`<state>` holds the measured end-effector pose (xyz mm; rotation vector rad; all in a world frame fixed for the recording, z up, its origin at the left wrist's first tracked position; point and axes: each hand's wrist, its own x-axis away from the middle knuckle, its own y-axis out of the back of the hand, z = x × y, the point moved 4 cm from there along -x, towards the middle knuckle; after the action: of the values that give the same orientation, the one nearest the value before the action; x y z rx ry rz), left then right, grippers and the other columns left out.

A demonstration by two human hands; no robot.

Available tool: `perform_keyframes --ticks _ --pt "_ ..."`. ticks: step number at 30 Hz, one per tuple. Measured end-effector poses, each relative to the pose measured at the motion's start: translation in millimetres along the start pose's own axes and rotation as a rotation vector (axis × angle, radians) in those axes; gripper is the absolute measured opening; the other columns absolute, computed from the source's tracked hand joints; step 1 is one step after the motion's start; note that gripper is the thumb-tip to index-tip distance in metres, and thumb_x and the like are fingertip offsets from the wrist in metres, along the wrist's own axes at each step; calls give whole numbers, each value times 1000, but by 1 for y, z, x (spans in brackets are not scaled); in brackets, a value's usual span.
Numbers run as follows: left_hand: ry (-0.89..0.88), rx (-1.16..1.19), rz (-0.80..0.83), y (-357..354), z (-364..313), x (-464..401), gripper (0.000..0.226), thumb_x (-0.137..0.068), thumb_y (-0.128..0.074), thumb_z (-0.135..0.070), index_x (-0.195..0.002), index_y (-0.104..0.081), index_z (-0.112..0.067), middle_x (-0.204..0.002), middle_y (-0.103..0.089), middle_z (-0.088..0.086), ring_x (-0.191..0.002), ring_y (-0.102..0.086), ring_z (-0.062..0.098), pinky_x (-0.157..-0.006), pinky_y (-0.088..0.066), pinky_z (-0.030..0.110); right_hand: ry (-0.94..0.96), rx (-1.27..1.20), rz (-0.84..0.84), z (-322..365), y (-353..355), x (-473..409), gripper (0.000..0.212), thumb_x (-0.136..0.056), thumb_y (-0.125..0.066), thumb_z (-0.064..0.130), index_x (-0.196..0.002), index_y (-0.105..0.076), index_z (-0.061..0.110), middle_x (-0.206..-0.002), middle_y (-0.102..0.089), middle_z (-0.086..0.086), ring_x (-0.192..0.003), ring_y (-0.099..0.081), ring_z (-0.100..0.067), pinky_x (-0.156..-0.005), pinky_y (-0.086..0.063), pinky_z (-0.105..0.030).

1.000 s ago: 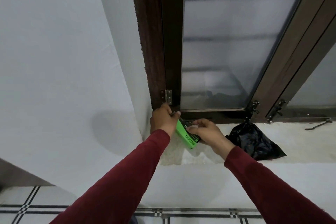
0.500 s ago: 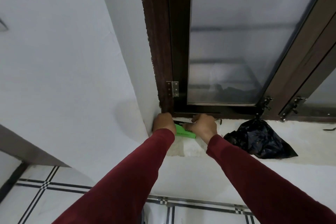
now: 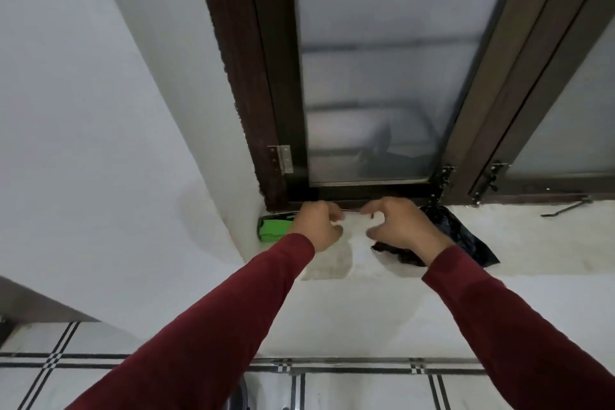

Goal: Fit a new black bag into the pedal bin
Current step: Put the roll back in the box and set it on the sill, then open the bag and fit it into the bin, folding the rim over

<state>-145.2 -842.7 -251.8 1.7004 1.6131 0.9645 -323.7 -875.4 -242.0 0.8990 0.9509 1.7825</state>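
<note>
A green pack of bin bags (image 3: 273, 228) lies on the white windowsill (image 3: 332, 263), pushed into its left corner against the wall. My left hand (image 3: 316, 226) hovers just to the right of the pack with its fingers loosely curled and nothing in them. My right hand (image 3: 401, 230) is a little further right, thumb and fingers apart, also holding nothing. A crumpled black bag (image 3: 466, 240) rests on the sill behind and to the right of that hand, partly hidden by the wrist. The pedal bin cannot be made out.
A dark wooden window frame (image 3: 266, 110) with frosted glass stands right behind the hands, with a hinge (image 3: 283, 158) and latches (image 3: 444, 176). A metal window stay (image 3: 565, 208) lies on the sill at far right. Tiled floor (image 3: 366, 389) runs below.
Both hands held the green pack a second ago. It now lies in the sill's left corner, and both hands have come off it, the right one moving right toward the black bag.
</note>
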Motion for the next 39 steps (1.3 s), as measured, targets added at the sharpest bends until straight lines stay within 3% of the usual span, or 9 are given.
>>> perform_keyframes --ticks 3,5,13,19,22,29,34,36,39 --pt "-35 116 327 -43 -31 -3 83 -71 -93 -26 -144 -55 -20 -138 -58 -1 -115 -59 18 -98 -47 25 -64 230 192 -38 -8 11 86 -69 -87 27 -146 -50 33 -148 -47 5 -136 -46 -24 -108 -47 -39" --pt "-82 32 378 -65 -42 -4 98 -66 -95 -30 -150 -45 -22 -140 -55 0 -124 -55 19 -101 -44 25 -20 239 97 -51 -15 12 71 -76 -80 24 -142 -56 29 -142 -53 0 -130 -52 -26 -105 -49 -39" --pt "-160 85 198 -85 -61 -9 15 -91 -68 -21 -104 -72 -28 -110 -62 5 -111 -56 25 -98 -48 34 -65 -380 -108 -85 -2 44 14 -95 -66 8 -92 -74 20 -91 -75 3 -87 -68 -8 -80 -49 -16" --pt "-177 566 44 -41 -83 -3 23 -97 -46 2 -94 -52 -21 -89 -64 11 -60 -59 20 -54 -55 35 -94 -754 -47 -70 3 80 36 -82 -80 53 -107 -74 28 -106 -76 7 -105 -70 -11 -94 -53 -27" --pt "-180 568 24 -20 -97 2 20 -100 -49 -6 -93 -59 -21 -83 -63 4 -56 -50 17 -48 -46 28 -114 -636 -142 -55 -1 87 17 -85 -78 27 -101 -73 26 -99 -76 -1 -102 -71 -21 -93 -53 -36" --pt "-117 941 -144 42 -95 37 10 -102 -59 -21 -95 -65 -19 -88 -64 -1 -72 -60 14 -51 -48 17 -174 -1217 -14 0 0 129 32 -92 -53 4 -122 -64 11 -109 -74 -15 -99 -69 -26 -83 -51 -40" --pt "-65 1001 376 56 -72 99 68 -80 -71 -69 -133 -56 -30 -128 -68 0 -109 -70 21 -90 -59 39 -208 -1440 -267 43 -8 158 35 -98 -48 5 -129 -62 11 -121 -72 -16 -107 -68 -31 -99 -51 -47" --pt "-85 894 621 50 -53 129 55 -89 -75 -49 -133 -64 -19 -126 -73 8 -114 -71 28 -98 -58 42 -213 -1441 -338 57 -15 169 36 -99 -51 9 -134 -57 12 -128 -69 -18 -113 -69 -33 -102 -51 -52" --pt "-129 870 438 48 -33 155 24 -93 -73 -12 -116 -73 -5 -113 -77 14 -101 -75 30 -85 -61 28 -302 -1385 -453 82 -29 198 37 -101 -59 32 -133 -55 13 -131 -69 -12 -116 -68 -31 -102 -53 -55"
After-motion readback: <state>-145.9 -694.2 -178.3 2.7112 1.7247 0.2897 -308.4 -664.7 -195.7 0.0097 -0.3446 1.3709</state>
